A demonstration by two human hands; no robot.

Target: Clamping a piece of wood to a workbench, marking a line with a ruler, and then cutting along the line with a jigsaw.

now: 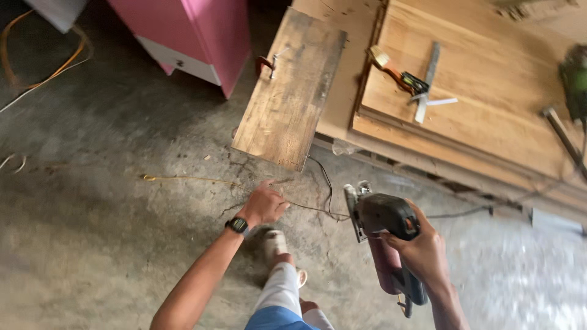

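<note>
My right hand [423,250] grips a handheld power saw [382,227] with a dark top and maroon body, held low over the concrete floor. My left hand [264,204], with a black watch on the wrist, is stretched forward with its fingers loosely curled and nothing in it. It hangs just below the near end of a worn wooden plank [288,91] that juts off the bench edge. A black cord [324,183] runs under the plank toward the saw.
Large plywood sheets [489,79] lie on the bench at right with a brush, a metal square and a hammer on them. A pink cabinet [199,33] stands at the back. Thin yellow wire [189,179] trails across the floor. My foot is below the left hand.
</note>
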